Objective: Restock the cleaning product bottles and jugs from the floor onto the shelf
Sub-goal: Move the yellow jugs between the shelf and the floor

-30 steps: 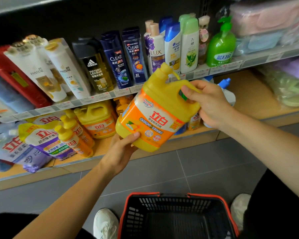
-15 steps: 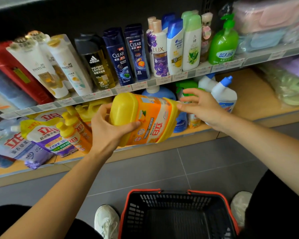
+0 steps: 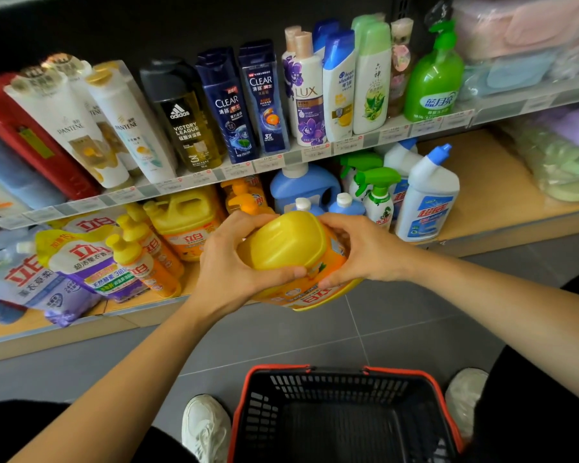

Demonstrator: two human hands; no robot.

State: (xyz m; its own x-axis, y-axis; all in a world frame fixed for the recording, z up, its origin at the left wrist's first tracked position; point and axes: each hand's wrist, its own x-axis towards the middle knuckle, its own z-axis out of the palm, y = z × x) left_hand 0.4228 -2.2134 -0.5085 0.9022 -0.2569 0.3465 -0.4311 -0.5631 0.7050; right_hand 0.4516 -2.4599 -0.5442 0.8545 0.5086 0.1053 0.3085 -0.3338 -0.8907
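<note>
The yellow dish-detergent jug (image 3: 290, 240) is held in the air in front of the lower shelf (image 3: 482, 185), above the floor and not yet on the board. It is tipped over, so its flat moulded base faces the camera and its long axis runs away from the person, toward the shelf. The neck and handle end is hidden behind the body. The base is smooth, glossy, hard plastic with rounded corners, and an orange printed label wraps the body below it.

Both hands clasp it. The left hand (image 3: 234, 265) curls round the left side with the thumb under the base edge. The right hand (image 3: 358, 252) wraps the right side, fingers over the top and thumb on the label. The 2 hands sit about equally near the shelf.

The likely slot lies straight ahead, between the matching yellow jug (image 3: 184, 222) on the left and the blue jug (image 3: 303, 185) on the right, with orange pump bottles (image 3: 244, 195) standing at the back. The jug probably needs to be turned upright before it can stand there.

Further right stand green-trigger spray bottles (image 3: 378, 192) and a white angled-neck cleaner bottle (image 3: 428, 198). Soft refill pouches (image 3: 81, 262) lie to the left. A black mesh shopping basket (image 3: 315, 385) with a red rim sits on the grey floor tiles between the person's white shoes.
</note>
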